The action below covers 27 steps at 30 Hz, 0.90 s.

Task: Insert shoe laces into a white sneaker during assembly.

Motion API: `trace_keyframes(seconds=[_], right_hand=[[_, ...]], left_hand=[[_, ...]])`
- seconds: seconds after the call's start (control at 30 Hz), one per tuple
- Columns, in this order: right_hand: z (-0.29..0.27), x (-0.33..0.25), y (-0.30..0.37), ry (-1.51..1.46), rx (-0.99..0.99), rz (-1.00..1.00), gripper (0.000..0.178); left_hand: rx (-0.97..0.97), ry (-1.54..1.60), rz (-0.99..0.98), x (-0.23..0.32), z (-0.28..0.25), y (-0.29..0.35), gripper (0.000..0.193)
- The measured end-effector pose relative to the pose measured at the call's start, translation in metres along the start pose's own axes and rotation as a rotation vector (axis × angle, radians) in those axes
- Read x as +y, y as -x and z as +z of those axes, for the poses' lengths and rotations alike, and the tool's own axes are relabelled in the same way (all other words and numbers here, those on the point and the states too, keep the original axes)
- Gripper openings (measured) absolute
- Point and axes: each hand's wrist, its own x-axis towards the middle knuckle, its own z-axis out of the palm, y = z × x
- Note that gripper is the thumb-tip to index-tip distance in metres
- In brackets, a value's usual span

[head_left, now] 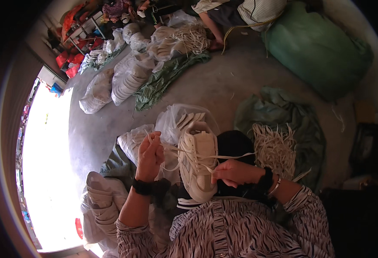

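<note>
A cream-coloured sneaker [196,165] rests on my lap, its toe toward me and its opening away. A pale shoelace [176,149] runs through the lower part of its lacing area. Raised to the left of the shoe, my left hand [150,155] pinches one stretch of the lace. My right hand [236,173] is at the shoe's right side near the toe, fingers closed on the lace there. One loose end of lace trails over to the right. Dark bands circle both wrists.
A heap of loose pale laces [275,148] lies on green sacking [303,124] to my right. Clear bags of shoe parts [184,122] stand ahead, with stacked shoe parts [105,202] at left. Beyond are filled bags [131,77], a big green sack [318,51] and other people.
</note>
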Motion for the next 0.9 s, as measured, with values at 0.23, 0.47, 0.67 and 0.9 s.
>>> trace_keyframes(seconds=[0.23,0.47,0.67,0.9], right_hand=[[-0.019,-0.007,0.000,-0.121,0.135,-0.137,0.015],[-0.004,-0.008,-0.014,0.001,0.274,-0.234,0.014],[-0.016,-0.017,-0.013,-0.400,0.635,-0.502,0.016],[-0.008,0.008,0.017,0.560,0.591,-0.512,0.016]], left_hand=[[0.191,0.031,-0.024,0.031,-0.045,-0.018,0.021],[0.201,0.060,-0.020,0.037,-0.085,-0.029,0.019],[0.451,-0.004,0.163,0.047,-0.121,-0.016,0.017],[0.299,-0.204,-0.013,0.023,-0.094,0.004,0.018]])
